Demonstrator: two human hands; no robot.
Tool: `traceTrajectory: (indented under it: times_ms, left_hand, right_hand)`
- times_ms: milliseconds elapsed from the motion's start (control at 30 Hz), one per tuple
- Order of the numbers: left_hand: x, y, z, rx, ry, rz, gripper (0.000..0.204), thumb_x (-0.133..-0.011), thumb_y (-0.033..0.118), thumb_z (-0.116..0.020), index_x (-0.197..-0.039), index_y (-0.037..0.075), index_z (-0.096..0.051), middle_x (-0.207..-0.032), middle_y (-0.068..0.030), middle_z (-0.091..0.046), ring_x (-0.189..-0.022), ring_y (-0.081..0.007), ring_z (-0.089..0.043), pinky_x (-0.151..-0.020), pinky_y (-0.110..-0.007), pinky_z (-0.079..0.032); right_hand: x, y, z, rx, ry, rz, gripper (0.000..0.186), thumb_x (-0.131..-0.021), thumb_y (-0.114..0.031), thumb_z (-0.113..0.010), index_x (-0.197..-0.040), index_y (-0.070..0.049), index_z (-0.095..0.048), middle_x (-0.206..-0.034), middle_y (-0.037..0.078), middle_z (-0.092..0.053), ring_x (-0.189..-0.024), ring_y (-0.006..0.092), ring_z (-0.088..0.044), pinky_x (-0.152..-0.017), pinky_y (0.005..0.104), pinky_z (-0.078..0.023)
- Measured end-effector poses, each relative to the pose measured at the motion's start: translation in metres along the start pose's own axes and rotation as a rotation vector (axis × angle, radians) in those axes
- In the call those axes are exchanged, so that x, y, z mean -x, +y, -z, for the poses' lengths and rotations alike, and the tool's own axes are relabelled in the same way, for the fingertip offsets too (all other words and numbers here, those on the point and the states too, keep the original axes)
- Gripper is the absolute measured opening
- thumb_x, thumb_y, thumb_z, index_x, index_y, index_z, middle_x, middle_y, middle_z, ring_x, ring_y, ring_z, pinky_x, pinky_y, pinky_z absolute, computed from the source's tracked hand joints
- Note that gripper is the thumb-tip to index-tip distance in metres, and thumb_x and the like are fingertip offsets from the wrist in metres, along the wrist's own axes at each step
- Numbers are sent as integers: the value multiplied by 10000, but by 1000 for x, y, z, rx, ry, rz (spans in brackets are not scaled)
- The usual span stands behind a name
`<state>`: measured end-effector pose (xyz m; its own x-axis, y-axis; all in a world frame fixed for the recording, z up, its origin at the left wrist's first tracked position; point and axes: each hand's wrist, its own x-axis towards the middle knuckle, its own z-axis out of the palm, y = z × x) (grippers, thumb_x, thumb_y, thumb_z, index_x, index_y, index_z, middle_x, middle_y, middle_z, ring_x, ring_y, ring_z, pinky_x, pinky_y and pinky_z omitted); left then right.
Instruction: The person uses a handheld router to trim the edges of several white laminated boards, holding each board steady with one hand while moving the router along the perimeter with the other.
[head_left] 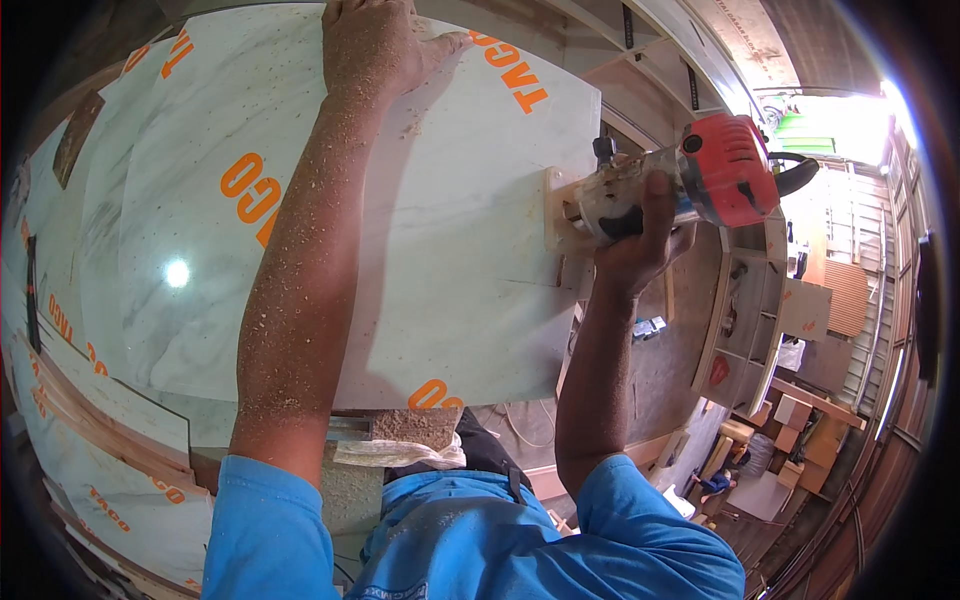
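A large white marble-patterned panel (450, 270) with orange printing lies before me. My right hand (645, 235) is wrapped round the body of a trim router (725, 170) with a red motor cap and a black cord. The router's pale base (555, 215) sits on the panel at its right edge; the bit is hard to make out. Near the panel's far edge, my left hand (375, 50) rests on the surface, its thumb stretched out to the right. The tips of its other fingers are cut off by the picture's top. Sawdust covers my left forearm.
Several more printed panels (130, 510) are stacked at the left. A dusty board and a pale cloth (400, 455) lie by my waist. Open wooden cabinet frames (745, 330) stand at the right. Farther off, boards and offcuts (800, 420) lie near another person (715, 485).
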<state>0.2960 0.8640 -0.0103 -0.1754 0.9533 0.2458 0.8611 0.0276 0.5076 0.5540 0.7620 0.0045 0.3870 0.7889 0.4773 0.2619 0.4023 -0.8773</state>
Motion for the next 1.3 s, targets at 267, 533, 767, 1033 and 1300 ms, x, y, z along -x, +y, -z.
traceTrajectory:
  times_ms: [267, 533, 767, 1033, 1300]
  left_hand:
    - [-3, 4, -2, -56, -40, 34, 513, -782, 497, -830, -954, 19, -757, -1164, -192, -687, -1237, -312, -568, -1143, -431, -351]
    - [-8, -30, -39, -222, 102, -106, 778, -763, 783, -722, -1147, 107, -756, -1108, -87, -716, -1122, -235, -652, -1129, -408, -398]
    - [-6, -22, -35, -209, 62, -74, 773, -752, 768, -744, -1153, 108, -755, -1125, -82, -719, -1154, -231, -636, -1137, -413, -386]
    - [-6, -24, -35, -200, 73, -83, 761, -754, 759, -746, -1130, 98, -761, -1129, -89, -708, -1142, -252, -629, -1117, -420, -395]
    - [-6, -23, -30, -127, 87, -95, 732, -755, 718, -771, -1109, 78, -759, -1101, -95, -689, -1153, -285, -603, -1100, -433, -401]
  right_hand:
    - [-8, 7, -3, -9, 10, 17, 379, -886, -225, -740, -1114, 66, -657, -960, 135, -712, -836, 218, -707, -764, 363, -597]
    - [-16, 13, -9, 6, 20, 31, 385, -865, -205, -756, -1121, 63, -654, -976, 135, -717, -838, 218, -713, -759, 351, -603]
    - [-21, 12, -15, -62, 13, 23, 388, -848, -205, -771, -1118, 44, -644, -985, 122, -702, -840, 209, -699, -775, 353, -597]
    - [-27, 18, -18, -83, -1, 42, 388, -849, -213, -772, -1110, 43, -643, -977, 119, -699, -840, 211, -691, -794, 361, -582]
    - [-31, 21, -21, -29, 9, 77, 400, -850, -201, -763, -1134, 51, -641, -993, 126, -700, -869, 219, -687, -820, 363, -570]
